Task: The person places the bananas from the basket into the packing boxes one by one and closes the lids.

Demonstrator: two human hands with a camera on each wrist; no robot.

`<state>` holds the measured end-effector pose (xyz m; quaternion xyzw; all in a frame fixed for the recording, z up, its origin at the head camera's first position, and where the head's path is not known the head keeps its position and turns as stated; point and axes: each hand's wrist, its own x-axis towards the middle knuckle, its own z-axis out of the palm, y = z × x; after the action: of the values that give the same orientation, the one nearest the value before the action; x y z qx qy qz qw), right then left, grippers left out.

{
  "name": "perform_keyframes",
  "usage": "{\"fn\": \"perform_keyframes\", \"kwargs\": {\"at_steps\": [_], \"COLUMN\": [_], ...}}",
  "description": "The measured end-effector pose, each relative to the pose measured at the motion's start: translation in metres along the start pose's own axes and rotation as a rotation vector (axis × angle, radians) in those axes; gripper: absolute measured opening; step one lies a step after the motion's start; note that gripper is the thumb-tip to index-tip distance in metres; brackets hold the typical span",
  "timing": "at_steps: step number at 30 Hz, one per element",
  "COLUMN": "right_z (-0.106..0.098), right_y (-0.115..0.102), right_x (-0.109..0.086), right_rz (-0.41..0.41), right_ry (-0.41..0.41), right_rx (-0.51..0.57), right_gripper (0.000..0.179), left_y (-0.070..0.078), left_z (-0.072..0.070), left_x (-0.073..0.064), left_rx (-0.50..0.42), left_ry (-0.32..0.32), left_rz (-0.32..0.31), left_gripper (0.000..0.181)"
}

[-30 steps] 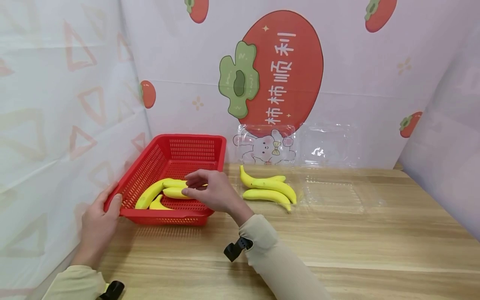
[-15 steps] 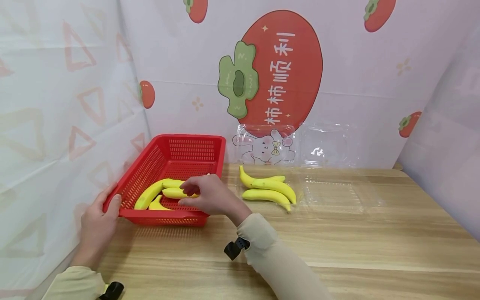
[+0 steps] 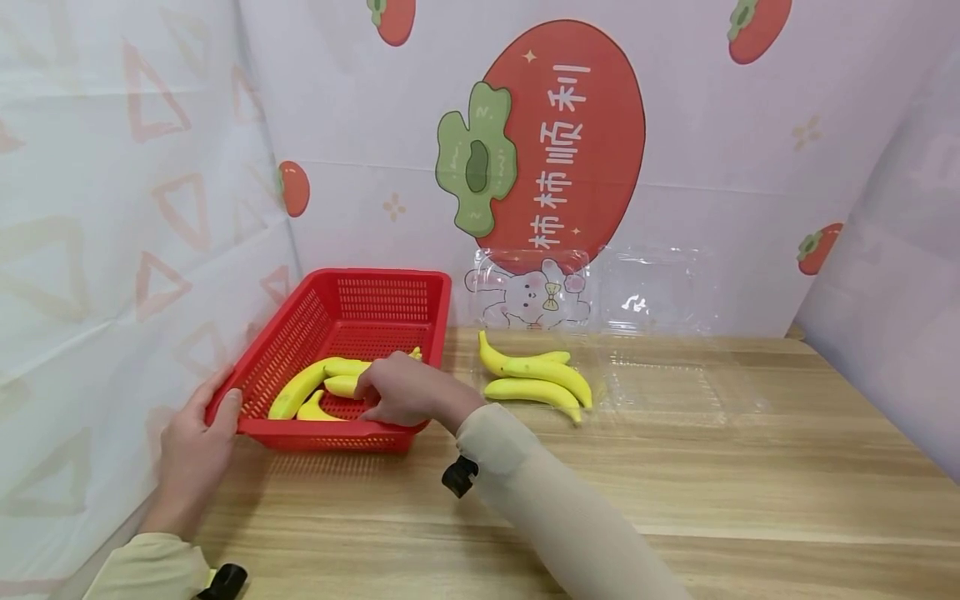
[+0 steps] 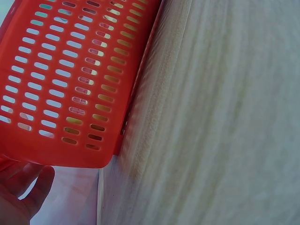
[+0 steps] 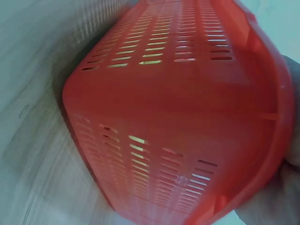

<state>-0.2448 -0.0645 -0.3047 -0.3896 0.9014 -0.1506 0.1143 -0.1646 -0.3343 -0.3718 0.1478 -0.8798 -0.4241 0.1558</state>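
- Under the right hand (image 3: 408, 387), inside a red slatted plastic basket (image 3: 318, 427), several curved yellow bananas (image 3: 296, 393) lie on the floor near the front wall; I make out at least four, and the hand may be covering more.
- That right hand reaches in at the near right corner, fingers pointing down. Their tips are hidden – whether they have closed on a banana, I cannot tell, even from the right wrist view.
- Across from it, the left hand (image 3: 193, 454) grips the basket's rim at the near left corner, thumb on the near side, apparently to steady it.
- To the right of the right hand, well apart from the left, three more yellow bananas (image 3: 551, 369) lie together in the nearer of two clear plastic clamshell containers (image 3: 663, 387), whose lids stand raised behind. Two of these overlap; the third lies just in front.
- As I judge it, the work is partway along: three bananas are out and laid in the nearer container, while those around the right hand are left to shift. The farther container looks unfilled so far, and both lids have yet to be closed.
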Motion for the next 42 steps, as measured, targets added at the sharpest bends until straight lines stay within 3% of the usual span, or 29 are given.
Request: {"fn": "perform_keyframes", "kwargs": {"at_steps": [7, 12, 19, 24, 27, 35, 42], "right_z": [0.001, 0.002, 0.003, 0.004, 0.005, 0.002, 0.004], "right_y": [-0.001, 0.000, 0.001, 0.001, 0.001, 0.002, 0.003], "right_x": [0.008, 0.012, 0.019, 0.024, 0.026, 0.026, 0.029], "right_rz": [0.066, 0.052, 0.087, 0.105, 0.105, 0.086, 0.057], "right_ry": [-0.096, -0.144, -0.209, -0.258, -0.273, -0.287, -0.277], "right_rx": [0.025, -0.012, -0.022, -0.025, -0.038, -0.017, -0.006], "right_gripper": [0.029, 0.012, 0.011, 0.022, 0.024, 0.009, 0.019], "left_y": [0.001, 0.002, 0.002, 0.002, 0.003, 0.001, 0.001], "left_z": [0.002, 0.002, 0.003, 0.002, 0.002, 0.001, 0.001], "left_x": [-0.001, -0.001, -0.001, -0.001, -0.001, 0.001, 0.000], "left_rx": [-0.007, -0.005, 0.000, -0.008, -0.011, 0.003, 0.008], "left_ry": [0.001, -0.006, -0.006, -0.009, -0.008, -0.004, 0.001], "left_rz": [-0.001, 0.006, 0.011, 0.006, 0.004, 0.008, 0.007], "left_gripper": [0.062, 0.062, 0.062, 0.062, 0.062, 0.062, 0.062]}}
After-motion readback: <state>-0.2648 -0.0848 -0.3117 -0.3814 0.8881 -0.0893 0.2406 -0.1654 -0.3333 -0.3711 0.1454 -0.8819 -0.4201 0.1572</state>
